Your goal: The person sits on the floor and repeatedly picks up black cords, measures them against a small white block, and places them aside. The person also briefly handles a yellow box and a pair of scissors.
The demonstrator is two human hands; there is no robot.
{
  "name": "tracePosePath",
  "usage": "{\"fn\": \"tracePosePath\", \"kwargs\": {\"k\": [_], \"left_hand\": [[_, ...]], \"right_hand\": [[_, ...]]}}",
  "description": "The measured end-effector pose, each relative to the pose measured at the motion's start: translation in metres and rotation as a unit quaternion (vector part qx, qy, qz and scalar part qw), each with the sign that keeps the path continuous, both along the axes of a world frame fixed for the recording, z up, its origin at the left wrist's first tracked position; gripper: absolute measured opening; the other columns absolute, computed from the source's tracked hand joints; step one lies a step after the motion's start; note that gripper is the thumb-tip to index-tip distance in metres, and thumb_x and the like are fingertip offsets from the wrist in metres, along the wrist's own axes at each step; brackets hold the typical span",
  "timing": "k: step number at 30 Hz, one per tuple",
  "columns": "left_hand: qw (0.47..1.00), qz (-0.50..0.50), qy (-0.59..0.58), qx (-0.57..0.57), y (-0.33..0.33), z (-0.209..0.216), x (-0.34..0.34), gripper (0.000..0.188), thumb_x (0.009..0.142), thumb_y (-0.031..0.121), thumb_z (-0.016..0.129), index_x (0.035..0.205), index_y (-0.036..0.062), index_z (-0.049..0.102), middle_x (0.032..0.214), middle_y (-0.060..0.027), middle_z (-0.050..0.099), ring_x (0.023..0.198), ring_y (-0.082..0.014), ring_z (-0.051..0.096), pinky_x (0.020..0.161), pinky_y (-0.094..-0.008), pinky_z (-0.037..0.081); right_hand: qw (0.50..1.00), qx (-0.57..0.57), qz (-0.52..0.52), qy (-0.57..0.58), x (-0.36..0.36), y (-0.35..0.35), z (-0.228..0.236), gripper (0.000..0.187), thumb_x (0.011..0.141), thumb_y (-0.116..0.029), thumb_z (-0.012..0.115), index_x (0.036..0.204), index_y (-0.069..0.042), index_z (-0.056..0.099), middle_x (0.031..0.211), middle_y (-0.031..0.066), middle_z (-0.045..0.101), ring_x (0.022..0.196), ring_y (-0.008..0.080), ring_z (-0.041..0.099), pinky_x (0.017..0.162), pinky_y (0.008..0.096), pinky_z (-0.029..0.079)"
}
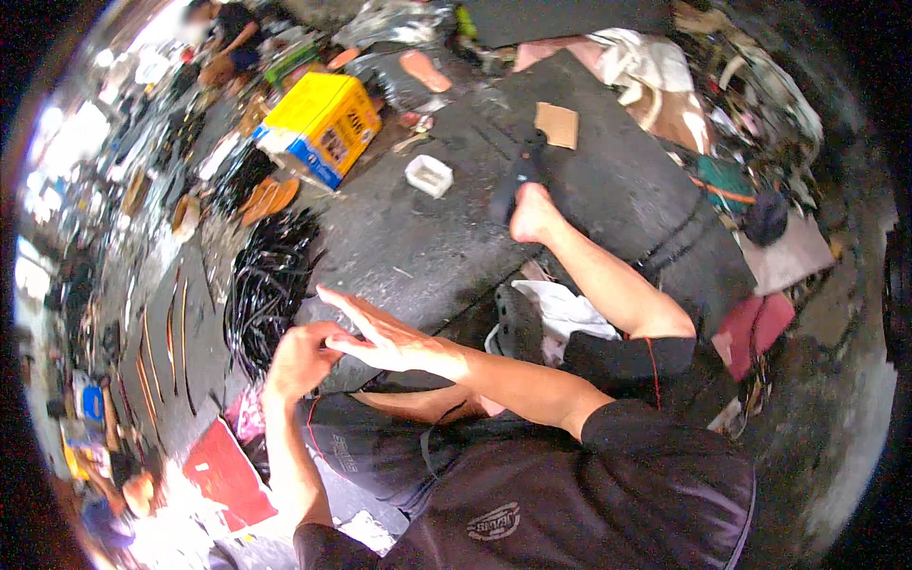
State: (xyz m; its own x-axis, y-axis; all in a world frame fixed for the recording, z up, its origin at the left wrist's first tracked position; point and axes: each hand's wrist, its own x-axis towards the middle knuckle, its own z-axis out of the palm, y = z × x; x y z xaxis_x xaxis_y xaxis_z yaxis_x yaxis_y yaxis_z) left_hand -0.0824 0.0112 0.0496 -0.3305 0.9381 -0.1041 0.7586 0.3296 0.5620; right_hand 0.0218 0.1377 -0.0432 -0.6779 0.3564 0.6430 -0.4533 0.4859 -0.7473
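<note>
My left hand (302, 359) is closed, its fingers curled against the thumb side of my right hand. Whatever it may hold is hidden. My right hand (385, 339) crosses over in front of me with its fingers stretched out toward the upper left, and its thumb meets the left hand's fingers. Just beyond both hands lies a bundle of shiny black strips (266, 294). Several thin copper-brown strips (173, 347) rest on a dark surface farther left. One bare foot (532, 214) presses beside a dark tool-like piece (529, 157) on the black mat (408, 247).
Ahead stand a yellow and blue box (328, 128) and a small white dish (429, 176). A brown cardboard square (557, 125) lies farther right. Orange sandals (270, 200) are near the box. A red sheet (228, 475) lies at lower left. Another person (233, 43) sits in the far left.
</note>
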Motion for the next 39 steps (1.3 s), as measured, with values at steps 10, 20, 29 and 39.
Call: {"fn": "tracePosePath", "kwargs": {"k": [10,20,29,39], "left_hand": [[0.960,0.191,-0.203,-0.013,-0.077,-0.075,-0.063,0.016,0.093,0.014,0.066,0.091,-0.0014,0.068,0.076,-0.0051,0.068,0.072,-0.0109,0.062,0.067,-0.0273,0.048],[0.937,0.208,-0.280,0.036,0.014,-0.213,-0.091,0.017,0.093,0.012,0.060,0.104,0.0018,0.069,0.076,-0.0054,0.069,0.066,-0.0131,0.063,0.063,-0.0291,0.050],[0.943,0.207,-0.257,0.041,0.044,-0.224,-0.083,0.025,0.093,0.011,0.058,0.115,0.0081,0.068,0.078,-0.0055,0.069,0.068,-0.0134,0.062,0.066,-0.0306,0.051],[0.963,0.208,-0.162,0.060,0.049,-0.215,-0.079,0.023,0.090,0.008,0.058,0.112,0.0077,0.067,0.079,-0.0159,0.068,0.073,-0.0263,0.067,0.070,-0.0366,0.051]], "right_hand": [[0.887,-0.055,0.240,-0.391,0.042,0.135,-0.030,0.042,0.096,-0.016,0.064,0.136,-0.010,0.055,0.084,0.0059,0.068,0.075,0.0146,0.064,0.067,0.0330,0.052],[0.841,0.171,-0.083,-0.507,0.011,0.304,-0.045,0.045,0.087,-0.024,0.070,0.129,-0.009,0.061,0.101,0.0155,0.073,0.097,0.0335,0.069,0.089,0.0457,0.050],[0.826,0.298,-0.263,-0.399,-0.013,0.311,-0.068,0.055,0.082,-0.042,0.076,0.125,-0.011,0.065,0.131,0.0114,0.059,0.124,0.0307,0.048,0.100,0.0488,0.039],[0.755,0.367,-0.193,-0.507,-0.062,0.326,-0.054,0.081,0.079,-0.077,0.060,0.141,-0.025,0.057,0.161,0.0224,0.021,0.150,0.0396,0.012,0.119,0.0589,0.008]]}}
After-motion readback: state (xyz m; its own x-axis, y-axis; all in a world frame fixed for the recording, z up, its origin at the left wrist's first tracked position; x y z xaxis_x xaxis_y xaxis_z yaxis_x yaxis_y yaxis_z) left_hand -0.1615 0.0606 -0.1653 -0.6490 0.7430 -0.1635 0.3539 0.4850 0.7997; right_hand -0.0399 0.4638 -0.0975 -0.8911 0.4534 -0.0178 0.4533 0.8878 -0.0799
